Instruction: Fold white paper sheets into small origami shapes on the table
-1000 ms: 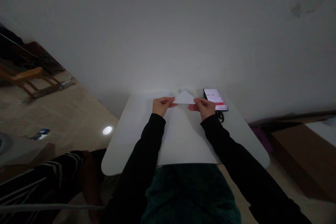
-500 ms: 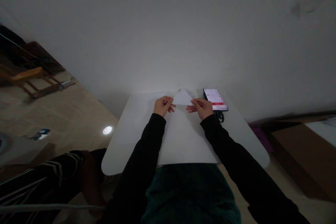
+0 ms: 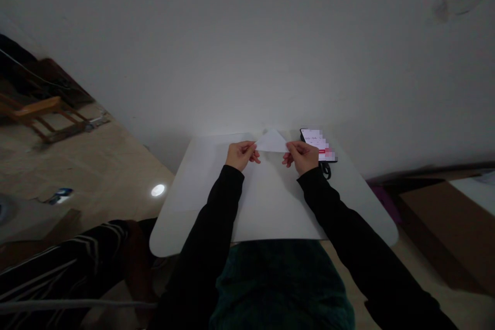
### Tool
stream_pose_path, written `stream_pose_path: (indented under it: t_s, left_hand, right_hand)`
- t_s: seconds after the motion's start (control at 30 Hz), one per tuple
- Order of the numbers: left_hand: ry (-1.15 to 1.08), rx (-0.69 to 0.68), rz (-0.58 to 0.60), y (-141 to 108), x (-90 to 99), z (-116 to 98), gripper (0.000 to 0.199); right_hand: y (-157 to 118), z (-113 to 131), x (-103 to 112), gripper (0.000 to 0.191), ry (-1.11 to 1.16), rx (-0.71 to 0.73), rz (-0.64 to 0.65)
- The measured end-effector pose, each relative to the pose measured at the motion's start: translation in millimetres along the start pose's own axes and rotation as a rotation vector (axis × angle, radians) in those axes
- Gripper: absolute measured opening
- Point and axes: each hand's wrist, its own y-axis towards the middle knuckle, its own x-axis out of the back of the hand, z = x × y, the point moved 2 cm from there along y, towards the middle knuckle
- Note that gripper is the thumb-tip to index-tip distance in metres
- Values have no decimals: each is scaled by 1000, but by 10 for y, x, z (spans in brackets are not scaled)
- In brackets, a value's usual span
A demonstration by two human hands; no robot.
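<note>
A white triangular piece of paper [image 3: 272, 142] is held above the white table [image 3: 278, 216], its point away from me. My left hand [image 3: 240, 155] pinches its left corner between thumb and fingers. At the right corner, my right hand [image 3: 303, 156] pinches it the same way. A phone [image 3: 314, 139] with a lit screen lies just beyond my right hand, a black loop [image 3: 327, 169] beside its near end. Under and left of my left hand, a larger white sheet [image 3: 201, 170] lies flat on the table.
A pale wall [image 3: 270, 51] rises behind the table. To the left are a wooden chair [image 3: 46, 108] and another person's striped clothing [image 3: 77, 252] with an arm. A cardboard box [image 3: 444, 227] stands on the right.
My right hand has moved slightly right, and the paper triangle now spans a little wider between my hands. My left hand has barely moved.
</note>
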Motion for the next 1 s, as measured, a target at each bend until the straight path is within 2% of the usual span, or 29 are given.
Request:
stream_pose_path:
  t_s: [0.17,0.27,0.37,0.57,0.73,0.83,0.9,1.0]
  left_hand:
    - [29,-46,-11,-12,12,-43,31]
    - [37,-27,41,-2,19,-40,32]
    - [-25,-41,18,-7,17,-54,31]
    - [-51,-64,-10,-78,-74,-141,40]
    - [-146,-147,-156,-48,-10,-130,54]
    - [-241,-169,-216,9,5,-23,51]
    - [-225,-191,-206,33,-30,47,44]
    - [-149,-245,-94,24,-133,91,47]
  right_hand:
    - [-25,0,-16,32,35,-8,-36]
    - [-44,0,-47,35,59,-69,58]
    - [-49,-40,-85,37,154,-170,193]
    - [-20,-149,-87,32,285,-306,192]
    - [-66,-169,-142,20,328,-407,333]
    - [-116,-183,-169,15,344,-501,353]
    - [-143,-191,-176,13,347,-542,334]
    - [-168,-188,-182,11,353,-568,325]
